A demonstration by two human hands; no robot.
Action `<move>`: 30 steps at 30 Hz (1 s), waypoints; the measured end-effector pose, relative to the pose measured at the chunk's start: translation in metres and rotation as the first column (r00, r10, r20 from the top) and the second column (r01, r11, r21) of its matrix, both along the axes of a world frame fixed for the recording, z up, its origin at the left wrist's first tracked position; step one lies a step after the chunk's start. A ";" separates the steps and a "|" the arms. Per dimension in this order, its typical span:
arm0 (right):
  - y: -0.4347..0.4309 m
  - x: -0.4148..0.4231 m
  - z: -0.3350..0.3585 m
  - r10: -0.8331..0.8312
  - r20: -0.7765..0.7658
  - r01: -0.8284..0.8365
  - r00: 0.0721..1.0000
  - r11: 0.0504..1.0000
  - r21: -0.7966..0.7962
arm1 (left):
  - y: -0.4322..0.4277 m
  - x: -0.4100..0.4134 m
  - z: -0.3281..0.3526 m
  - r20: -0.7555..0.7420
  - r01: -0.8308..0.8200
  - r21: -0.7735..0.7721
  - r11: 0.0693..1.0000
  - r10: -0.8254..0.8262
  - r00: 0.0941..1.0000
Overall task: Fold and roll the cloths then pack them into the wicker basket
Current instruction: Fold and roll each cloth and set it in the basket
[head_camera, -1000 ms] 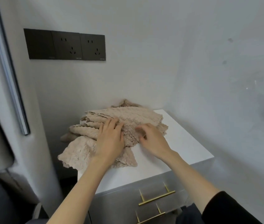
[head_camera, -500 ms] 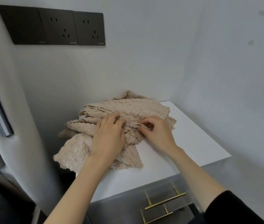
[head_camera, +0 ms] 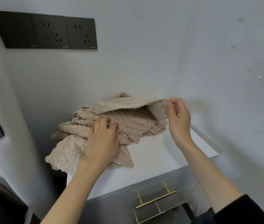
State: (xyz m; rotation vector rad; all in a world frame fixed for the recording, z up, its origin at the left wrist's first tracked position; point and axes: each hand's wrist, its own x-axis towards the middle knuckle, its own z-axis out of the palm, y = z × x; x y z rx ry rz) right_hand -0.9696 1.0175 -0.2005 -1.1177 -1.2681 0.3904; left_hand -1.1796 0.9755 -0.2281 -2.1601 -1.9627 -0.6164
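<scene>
Several mishaps can be foreseen from here. A loose pile of cloths [head_camera: 95,131], beige, crinkled and scallop-edged, is heaped on the left part of a white, flat cabinet top [head_camera: 168,152], with its lowest layer draped over the left edge. Should the top cloth [head_camera: 128,104] be pulled away while its fuzzy surface clings to the layers beneath, the heap could be dragged with it and part of it tipped off that edge. A second layer might also be lifted along unnoticed (the edges lie close together and are alike in colour), so that two cloths would be folded as one. Since the top cloth is plainly gripped at only one corner, it could sag and twist when raised, and a crooked fold would be the result. The right hand [head_camera: 179,120] is held above the cabinet top at the pile's right side, its thumb and curled fingers pinching the right corner of the top cloth, which is raised so that the layer beneath is uncovered. The left hand [head_camera: 103,139] is laid palm down on the pile, fingers bent at the tips against the layer edges; whether a layer is pinched or merely pressed down cannot be told. No wicker basket is shown in the view and no cloth is seen folded or rolled, so packing is judged to be far off.
</scene>
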 end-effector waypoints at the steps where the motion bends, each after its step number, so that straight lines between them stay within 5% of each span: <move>1: -0.003 0.008 0.004 -0.038 -0.022 0.039 0.999 0.999 0.026 | -0.001 0.001 0.000 -0.003 -0.002 0.004 1.000 0.002 1.000; 7: -0.017 0.043 0.017 -0.191 -0.132 0.198 0.973 0.979 0.042 | -0.011 0.007 0.005 0.147 0.002 0.055 0.998 -0.010 0.989; 10: -0.025 0.064 0.014 0.007 0.118 0.017 0.993 0.981 -0.196 | -0.014 0.016 0.007 0.243 0.024 0.061 0.998 -0.038 0.969; 15: -0.038 0.092 -0.008 0.344 0.495 0.008 0.798 0.816 -0.579 | -0.010 0.040 0.000 0.278 0.070 -0.061 0.996 -0.050 0.959; 17: -0.040 0.100 -0.011 0.409 0.501 0.007 0.763 0.769 -0.639 | -0.007 0.048 -0.005 0.271 0.054 -0.134 0.989 -0.016 0.963; 20: -0.044 0.113 -0.012 0.402 0.352 -0.039 0.845 0.703 -0.710 | 0.001 0.056 -0.010 0.246 -0.017 -0.203 0.979 0.068 0.967; 22: -0.044 0.122 -0.015 0.253 0.456 0.120 0.853 0.755 -0.644 | 0.008 0.061 -0.012 0.260 -0.025 -0.253 0.967 0.092 0.961; 25: -0.041 0.133 -0.023 0.090 0.684 0.404 0.724 0.748 -0.526 | 0.021 0.066 -0.013 0.331 -0.011 -0.302 0.953 0.115 0.937; 30: -0.040 0.141 -0.028 0.289 0.645 0.416 0.708 0.567 -0.711 | 0.035 0.068 -0.015 0.484 0.015 -0.296 0.955 0.136 0.864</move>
